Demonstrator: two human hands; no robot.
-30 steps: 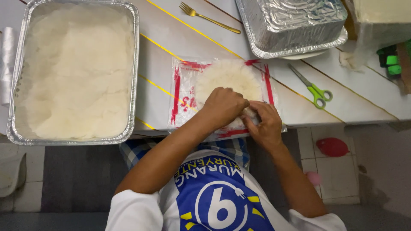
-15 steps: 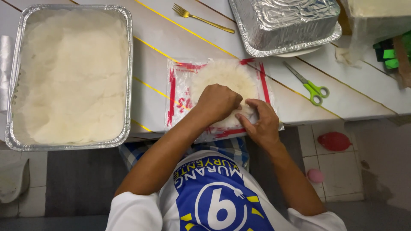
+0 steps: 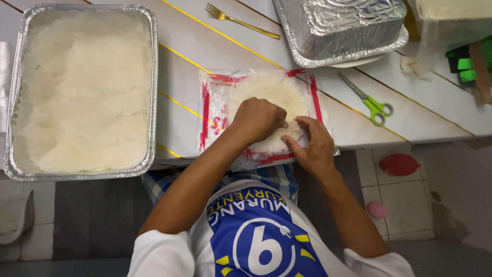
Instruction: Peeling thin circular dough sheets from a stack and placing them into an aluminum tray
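On the white table (image 3: 205,46) with yellow lines, mid-frame, we press our curled left hand (image 3: 259,119) and pinching right hand (image 3: 313,146) gently on the flat round pale dough (image 3: 266,90), which lies on a clear red-edged plastic sheet (image 3: 215,110).

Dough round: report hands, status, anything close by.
Left hand and right hand pressing dough round at its near edge. Round lies on plastic sheet. Scissors apart, rightward.
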